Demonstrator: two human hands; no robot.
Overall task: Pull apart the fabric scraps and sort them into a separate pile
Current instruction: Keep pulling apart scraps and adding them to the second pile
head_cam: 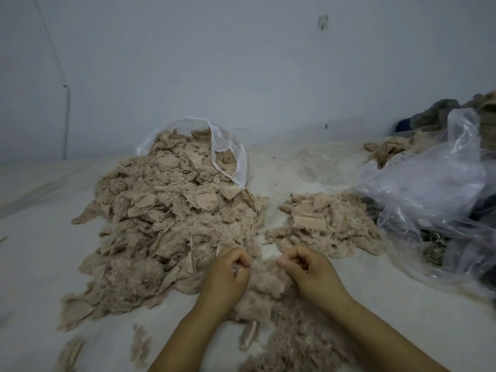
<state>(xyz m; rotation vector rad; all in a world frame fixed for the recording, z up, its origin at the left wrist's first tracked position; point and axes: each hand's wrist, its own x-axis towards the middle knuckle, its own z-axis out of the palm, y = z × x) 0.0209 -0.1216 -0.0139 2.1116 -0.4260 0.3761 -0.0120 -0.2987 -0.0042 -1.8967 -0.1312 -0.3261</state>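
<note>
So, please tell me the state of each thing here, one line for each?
left hand: curled, gripping the fluffy clump
right hand: curled, gripping the same clump
fluffy clump: held between both hands
big scrap pile: spilling from its bag
clear bag: open, lying on its side
small scrap pile: lying apart
crumpled plastic bag: lying loose

- Left hand (228, 275) and right hand (308, 269) both gripped one fluffy beige clump (264, 280).
- Big scrap heap (166, 218) spilled from a clear bag (228, 149) at left.
- Smaller pile (324, 224) sat right, beside crumpled plastic (434, 194).
</note>
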